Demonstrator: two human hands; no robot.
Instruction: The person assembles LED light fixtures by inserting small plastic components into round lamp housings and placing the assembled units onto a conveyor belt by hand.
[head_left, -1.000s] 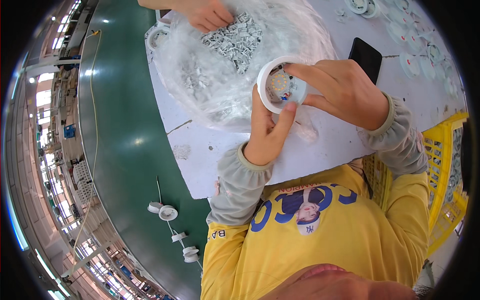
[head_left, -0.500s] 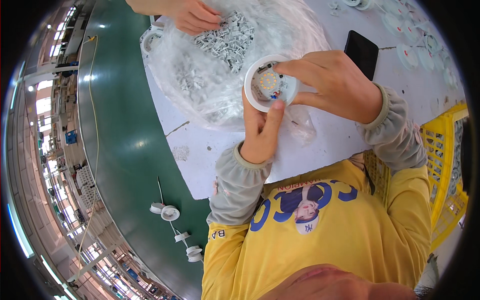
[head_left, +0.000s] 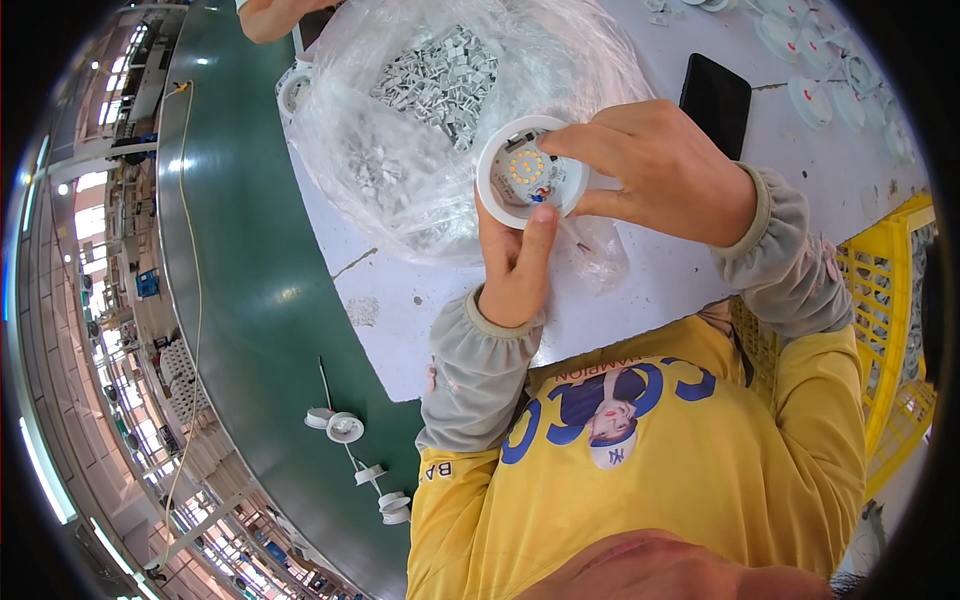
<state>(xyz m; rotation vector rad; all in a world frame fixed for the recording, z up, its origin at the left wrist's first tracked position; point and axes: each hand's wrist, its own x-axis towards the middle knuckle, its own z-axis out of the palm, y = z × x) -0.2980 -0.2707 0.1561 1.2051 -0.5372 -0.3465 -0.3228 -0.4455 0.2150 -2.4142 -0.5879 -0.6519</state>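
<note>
A round white LED downlight [head_left: 488, 178] is held over the table, its open face turned up. Inside it show a ring of yellow LEDs and small red and blue wire ends. My left hand [head_left: 515, 268] grips it from below, the thumb on the near rim. The right hand [head_left: 672, 172] is on its right side, index fingertip inside the upper right rim and thumb lower down by the edge. Whether a small part sits under that fingertip cannot be seen. Just beyond lies a clear plastic bag [head_left: 345, 195] with many small white-grey clips [head_left: 450, 85].
A black phone [head_left: 716, 105] and several clear discs [head_left: 808, 102] lie on the white table [head_left: 390, 310]. Left runs a green conveyor belt [head_left: 255, 300] carrying wired white lamps [head_left: 345, 428]. A yellow crate [head_left: 880, 290] stands at right. Another person's hand [head_left: 275, 18] is at the top.
The other person's hand has withdrawn from the clips toward the upper left. The downlight has shifted slightly left in my hands, and my right index finger stays inside its rim.
</note>
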